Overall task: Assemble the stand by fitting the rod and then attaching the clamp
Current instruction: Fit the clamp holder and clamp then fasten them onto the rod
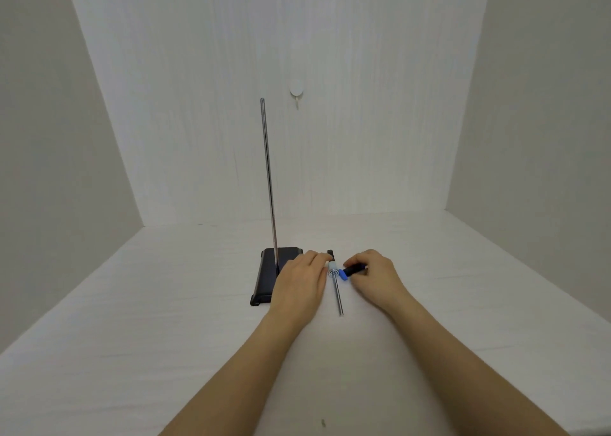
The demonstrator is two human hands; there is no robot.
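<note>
A long metal rod (pixel 268 177) stands upright in the black base (pixel 266 276) on the white table. Just right of the base lies the clamp, with its thin metal shaft (pixel 338 296) pointing toward me and a black and blue part (pixel 350 271) at its far end. My left hand (pixel 302 280) rests over the clamp's left side, fingertips touching its head, and partly covers the base's right edge. My right hand (pixel 373 275) has its fingers closed around the black and blue part. How the clamp's pieces join under the fingers is hidden.
White walls enclose the table on the left, back and right. A small white hook (pixel 296 93) hangs on the back wall, above and right of the rod's top. A small dark speck (pixel 323 422) lies on the table near me.
</note>
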